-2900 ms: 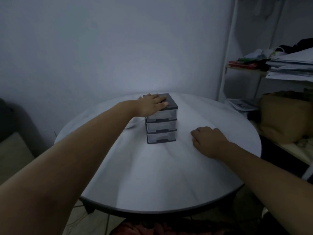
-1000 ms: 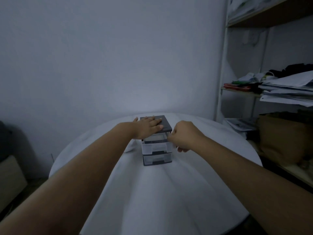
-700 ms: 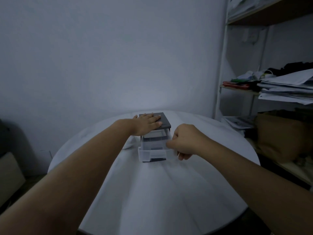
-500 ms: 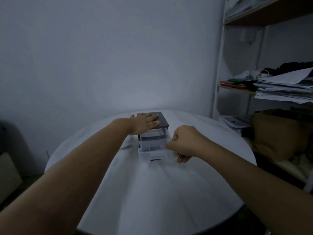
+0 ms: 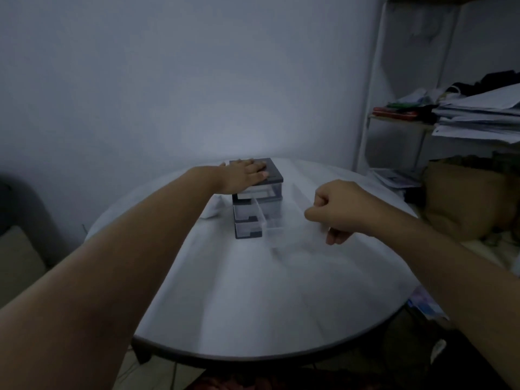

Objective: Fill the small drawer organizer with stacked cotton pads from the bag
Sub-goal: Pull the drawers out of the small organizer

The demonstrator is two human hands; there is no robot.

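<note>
Dim room, round white table (image 5: 253,305). Small drawer organizer (image 5: 254,198) stands near table's far side, dark lid, clear drawers. Left hand (image 5: 243,175) lies flat, palm down, on lid. Right hand (image 5: 340,211) curled in loose fist right of organizer, pinching blurred clear drawer (image 5: 281,209) drawn out of frame; grip detail hard to make out. White bag (image 5: 213,206) peeks from behind left forearm, beside organizer. Shelf (image 5: 399,119) at right holds paper stacks (image 5: 478,116).

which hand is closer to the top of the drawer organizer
Left. The left hand lies flat on the dark top of the drawer organizer. The right hand is off to its right, lower, closed in a fist by the blurred clear drawer.
</note>
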